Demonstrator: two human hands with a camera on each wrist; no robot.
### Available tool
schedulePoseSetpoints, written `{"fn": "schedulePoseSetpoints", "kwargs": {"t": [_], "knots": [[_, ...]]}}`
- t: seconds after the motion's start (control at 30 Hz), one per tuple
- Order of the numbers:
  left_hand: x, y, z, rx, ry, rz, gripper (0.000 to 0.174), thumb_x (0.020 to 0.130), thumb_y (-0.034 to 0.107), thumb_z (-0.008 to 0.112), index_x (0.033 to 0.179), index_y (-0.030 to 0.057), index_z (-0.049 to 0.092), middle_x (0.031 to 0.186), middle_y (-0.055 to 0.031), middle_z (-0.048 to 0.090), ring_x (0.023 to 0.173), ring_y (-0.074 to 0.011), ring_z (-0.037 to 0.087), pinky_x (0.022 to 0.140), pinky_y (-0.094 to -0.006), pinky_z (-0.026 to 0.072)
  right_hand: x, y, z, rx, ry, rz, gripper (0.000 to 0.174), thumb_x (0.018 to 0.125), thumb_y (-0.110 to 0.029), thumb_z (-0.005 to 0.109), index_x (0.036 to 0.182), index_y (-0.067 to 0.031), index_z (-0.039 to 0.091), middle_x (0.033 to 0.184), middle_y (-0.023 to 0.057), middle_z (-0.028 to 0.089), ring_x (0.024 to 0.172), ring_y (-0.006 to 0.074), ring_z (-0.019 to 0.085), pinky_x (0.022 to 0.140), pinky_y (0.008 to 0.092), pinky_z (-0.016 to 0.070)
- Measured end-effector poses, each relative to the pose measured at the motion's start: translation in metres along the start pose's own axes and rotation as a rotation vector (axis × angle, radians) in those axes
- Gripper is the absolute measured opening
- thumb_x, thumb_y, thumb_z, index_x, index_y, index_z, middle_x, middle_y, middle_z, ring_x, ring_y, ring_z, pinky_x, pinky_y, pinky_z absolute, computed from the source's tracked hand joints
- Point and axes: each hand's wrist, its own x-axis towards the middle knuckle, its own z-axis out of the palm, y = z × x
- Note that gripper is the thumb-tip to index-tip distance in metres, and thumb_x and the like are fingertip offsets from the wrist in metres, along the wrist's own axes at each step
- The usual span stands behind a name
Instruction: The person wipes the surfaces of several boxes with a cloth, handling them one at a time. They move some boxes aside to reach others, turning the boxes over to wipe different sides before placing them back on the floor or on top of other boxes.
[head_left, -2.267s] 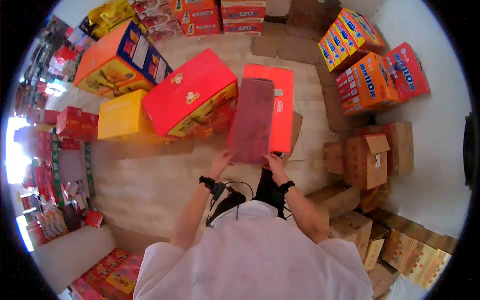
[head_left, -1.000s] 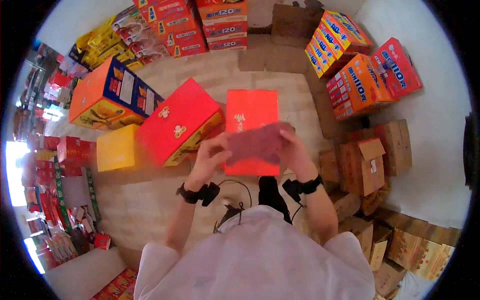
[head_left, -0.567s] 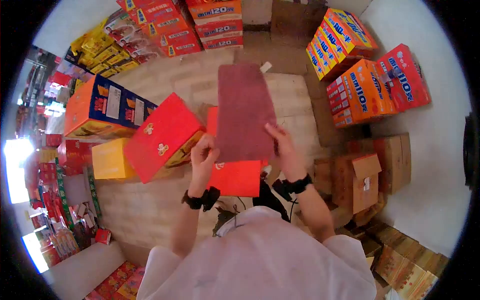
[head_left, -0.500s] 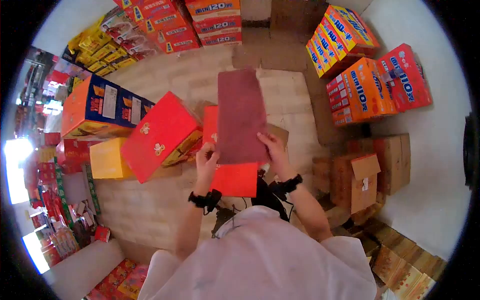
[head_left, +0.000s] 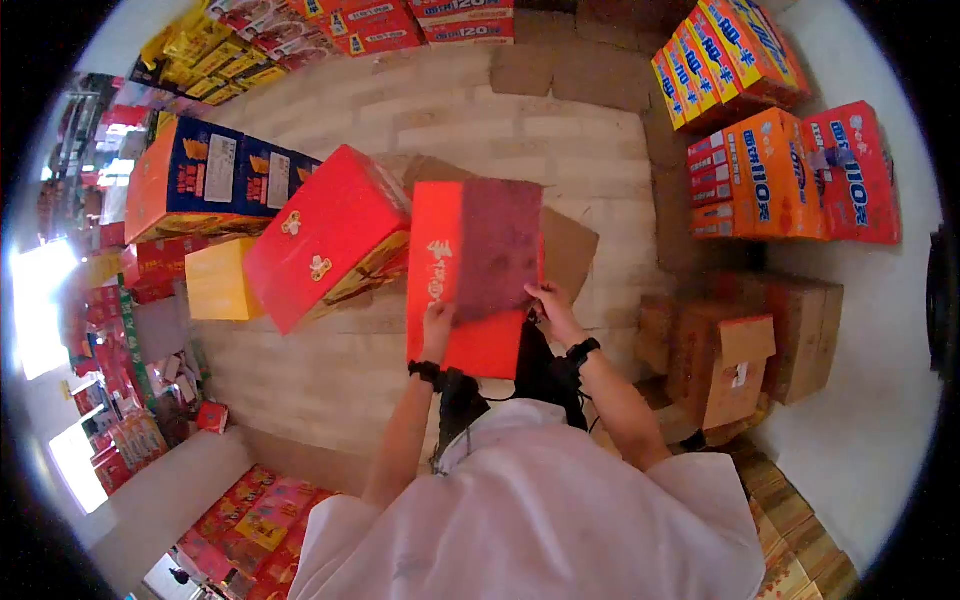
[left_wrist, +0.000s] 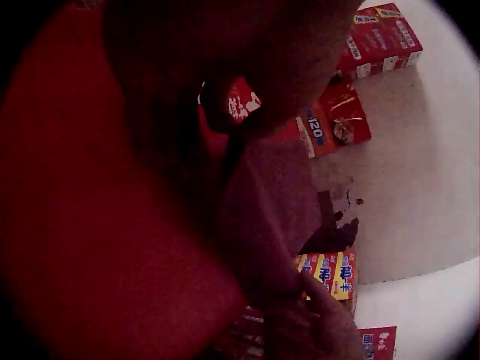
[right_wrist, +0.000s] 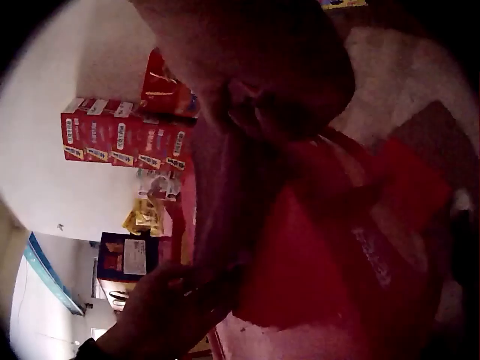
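Note:
A maroon cloth [head_left: 500, 240], its far part spread flat, covers the right and far part of an upright-seen red box [head_left: 480, 350] with white lettering. My left hand [head_left: 437, 330] pinches the cloth's near left corner over the box. At the near right corner, my right hand [head_left: 556, 308] pinches the cloth beside the box's right edge. In the left wrist view the cloth [left_wrist: 274, 195] stretches between the two hands, and much of that view is dark. The right wrist view shows the cloth [right_wrist: 225, 187] drawn between the hands too, with the red box [right_wrist: 300, 262] close by.
Left of the red box stand a larger red box [head_left: 330, 230], a yellow box [head_left: 222, 280] and a blue and orange carton [head_left: 215, 180]. Flattened cardboard [head_left: 570, 255] lies on the right. Stacked orange cartons [head_left: 755, 175] and brown cartons [head_left: 725, 375] line the right wall.
The cloth hung long over the box, was gathered up between the raised hands, then swung out forward. Now it is lower over the box, shifted right, with both hands still pinching its near corners.

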Motion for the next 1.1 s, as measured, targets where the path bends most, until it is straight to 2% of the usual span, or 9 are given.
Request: {"fn": "schedulePoseSetpoints", "kwargs": {"t": [0.2, 0.27, 0.37, 0.47, 0.57, 0.6, 0.67, 0.73, 1.1], "knots": [[0.003, 0.021, 0.010, -0.022, 0.091, 0.012, 0.013, 0.085, 0.013, 0.061, 0.088, 0.0002, 0.063, 0.076, 0.0011, 0.054, 0.071, -0.0113, 0.052, 0.065, -0.0288, 0.0417, -0.010, -0.003, 0.016, -0.054, 0.082, -0.025, 0.050, 0.082, -0.026, 0.077, 0.120, -0.0002, 0.058, 0.092, 0.0060, 0.065, 0.078, 0.0128, 0.058, 0.064, 0.0285, 0.0462], [0.005, 0.029, 0.015, -0.005, 0.116, -0.062, 0.016, 0.088, 0.008, 0.061, 0.101, -0.0008, 0.064, 0.084, -0.0043, 0.062, 0.080, -0.0163, 0.059, 0.072, -0.0318, 0.0475, -0.014, -0.001, 0.019, -0.033, 0.062, -0.056, 0.057, 0.082, -0.027, 0.077, 0.126, 0.0002, 0.055, 0.096, 0.0070, 0.065, 0.082, 0.0128, 0.059, 0.065, 0.0287, 0.0464], [0.019, 0.014, 0.005, 0.221, -0.054, -0.079, 0.023, 0.087, 0.011, 0.062, 0.106, -0.0028, 0.064, 0.090, -0.0069, 0.065, 0.077, -0.0179, 0.060, 0.068, -0.0324, 0.0483, -0.001, 0.022, 0.009, -0.055, 0.003, -0.043, 0.060, 0.082, -0.028, 0.076, 0.129, 0.0000, 0.051, 0.095, 0.0071, 0.067, 0.078, 0.0127, 0.060, 0.060, 0.0276, 0.0453], [-0.006, 0.035, 0.007, 0.400, -0.104, 0.038, 0.027, 0.085, 0.013, 0.064, 0.106, -0.0047, 0.064, 0.090, -0.0125, 0.068, 0.076, -0.0216, 0.063, 0.066, -0.0345, 0.0500, -0.002, 0.035, 0.006, 0.012, 0.103, -0.030, 0.049, 0.083, -0.026, 0.075, 0.120, 0.0000, 0.056, 0.092, 0.0079, 0.068, 0.071, 0.0136, 0.062, 0.055, 0.0268, 0.0437], [0.038, -0.052, -0.009, 0.796, -0.082, 0.346, 0.030, 0.084, 0.015, 0.065, 0.106, -0.0056, 0.063, 0.085, -0.0165, 0.069, 0.079, -0.0256, 0.067, 0.068, -0.0365, 0.0513, -0.026, 0.032, 0.016, 0.047, 0.122, -0.070, 0.038, 0.084, -0.021, 0.073, 0.113, -0.0007, 0.057, 0.082, 0.0052, 0.065, 0.060, 0.0128, 0.058, 0.049, 0.0265, 0.0407], [0.022, -0.037, -0.009, 0.790, -0.091, 0.357, 0.030, 0.084, 0.015, 0.065, 0.106, -0.0056, 0.063, 0.085, -0.0165, 0.069, 0.079, -0.0256, 0.067, 0.068, -0.0365, 0.0513, -0.031, 0.043, 0.019, 0.050, 0.213, -0.115, 0.035, 0.084, -0.018, 0.072, 0.112, -0.0019, 0.057, 0.080, 0.0040, 0.064, 0.059, 0.0123, 0.056, 0.049, 0.0264, 0.0409], [-0.030, 0.011, -0.005, 0.732, -0.171, 0.156, 0.029, 0.084, 0.015, 0.064, 0.103, -0.0068, 0.062, 0.083, -0.0192, 0.069, 0.080, -0.0295, 0.068, 0.068, -0.0382, 0.0522, -0.050, 0.054, 0.030, 0.046, 0.313, -0.171, 0.032, 0.084, -0.015, 0.071, 0.110, -0.0030, 0.056, 0.079, 0.0028, 0.062, 0.058, 0.0119, 0.055, 0.050, 0.0264, 0.0411], [-0.041, -0.002, -0.017, 0.762, -0.240, 0.202, 0.027, 0.085, 0.015, 0.063, 0.101, -0.0065, 0.062, 0.083, -0.0181, 0.069, 0.079, -0.0284, 0.069, 0.067, -0.0383, 0.0526, -0.088, 0.057, 0.052, 0.118, 0.380, -0.190, 0.029, 0.082, -0.022, 0.074, 0.101, -0.0057, 0.058, 0.075, 0.0000, 0.054, 0.054, 0.0076, 0.043, 0.047, 0.0228, 0.0318], [-0.124, -0.075, -0.120, 0.541, -0.668, 0.012, 0.025, 0.091, 0.015, 0.057, 0.110, -0.0027, 0.057, 0.082, -0.0099, 0.066, 0.062, -0.0150, 0.063, 0.055, -0.0285, 0.0510, -0.151, 0.223, 0.078, 0.179, 0.565, -0.165, 0.016, 0.084, -0.015, 0.069, 0.090, -0.0056, 0.058, 0.065, 0.0013, 0.053, 0.049, 0.0089, 0.044, 0.042, 0.0237, 0.0302]]}}
